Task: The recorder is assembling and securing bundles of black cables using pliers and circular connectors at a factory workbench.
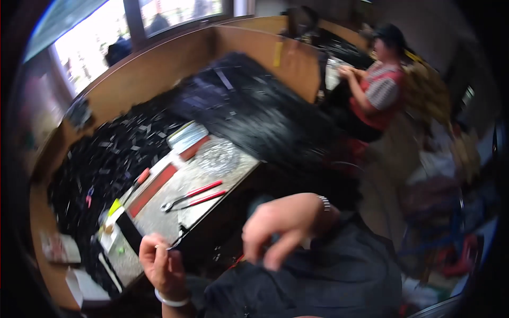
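Note:
My left hand (161,267), with a pale bangle at its wrist, is raised at the near edge of the work board (209,183). Its thumb and fingertips pinch a small thin piece (174,245), too small to name. To the right, my right hand (281,228) hovers above dark cloth (318,275) over my lap. Its fingers are curled and slightly blurred, the thumb apart from them, and nothing shows between. Red-handled pliers (193,196) lie on the board beyond my left hand. A coil of clear strip (217,157) rests farther back.
An orange-handled screwdriver (142,177) and a tin-like box (188,137) are on the board. Behind it lie a heap of small black pieces (116,143) and long black strips (254,100), inside a wooden rim (159,58). A co-worker (379,90) sits at the far right, hands together.

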Demonstrator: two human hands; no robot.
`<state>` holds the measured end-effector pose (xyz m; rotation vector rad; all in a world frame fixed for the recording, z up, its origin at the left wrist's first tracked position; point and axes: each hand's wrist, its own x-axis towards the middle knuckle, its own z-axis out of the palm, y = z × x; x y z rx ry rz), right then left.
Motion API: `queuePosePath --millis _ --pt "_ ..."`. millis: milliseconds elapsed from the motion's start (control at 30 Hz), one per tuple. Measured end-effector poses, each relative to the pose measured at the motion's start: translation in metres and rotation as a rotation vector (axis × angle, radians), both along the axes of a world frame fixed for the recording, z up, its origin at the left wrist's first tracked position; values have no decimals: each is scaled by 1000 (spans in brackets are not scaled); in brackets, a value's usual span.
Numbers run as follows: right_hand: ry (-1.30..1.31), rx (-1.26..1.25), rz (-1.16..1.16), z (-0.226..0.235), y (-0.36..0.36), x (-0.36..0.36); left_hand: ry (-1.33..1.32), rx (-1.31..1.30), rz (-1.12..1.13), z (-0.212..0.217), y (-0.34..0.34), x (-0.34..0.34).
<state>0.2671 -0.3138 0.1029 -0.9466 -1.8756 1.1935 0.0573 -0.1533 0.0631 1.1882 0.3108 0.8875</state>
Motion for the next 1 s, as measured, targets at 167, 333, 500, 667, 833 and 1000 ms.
queuePosePath --millis 167,333,500,667,833,1000 --pt "-39 109 -524 -60 19 -16 -71 -90 -186 -9 1 20" --pt "543 53 -352 -60 51 -54 -57 -10 -187 -6 -5 17" --pt "705 -3 -296 -63 64 -59 -40 61 -166 -1 -7 16" --pt "734 -90 -222 -60 63 -57 -40 52 -170 -1 -9 16" --pt "714 -42 -230 -63 64 -61 -56 108 -167 -4 -7 11" --pt "780 -40 -202 -64 68 -62 -43 90 -185 -6 -6 10"
